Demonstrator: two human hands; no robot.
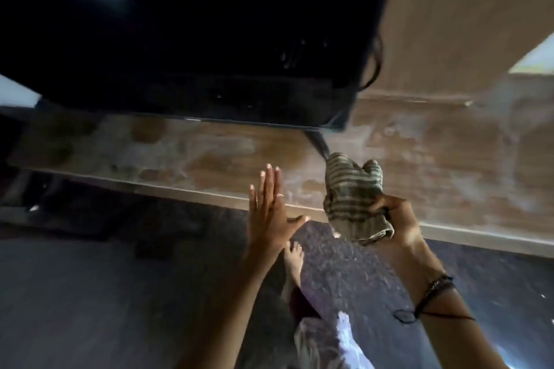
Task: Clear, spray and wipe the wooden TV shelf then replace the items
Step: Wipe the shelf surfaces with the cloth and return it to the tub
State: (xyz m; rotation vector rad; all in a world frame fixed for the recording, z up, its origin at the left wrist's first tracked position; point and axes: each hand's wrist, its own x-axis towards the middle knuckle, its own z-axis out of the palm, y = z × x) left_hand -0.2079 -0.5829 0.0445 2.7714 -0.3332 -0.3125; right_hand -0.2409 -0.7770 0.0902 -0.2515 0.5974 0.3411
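The wooden TV shelf [209, 156] runs across the middle of the view, its top streaked with pale dust or spray marks. A large black TV [192, 39] stands on it, with one dark foot [317, 144] reaching toward the shelf's front. My right hand [395, 219] is shut on a bunched green-and-cream striped cloth [353, 198], held just above the shelf's front edge beside the TV foot. My left hand [269, 210] is open, fingers straight and together, palm turned sideways at the shelf's front edge, holding nothing.
A dark speckled floor [344, 272] lies below the shelf, with my bare foot [295, 260] on it. A tan wall [464, 9] rises behind the shelf on the right. Dark shapes [75, 210] sit under the shelf at left.
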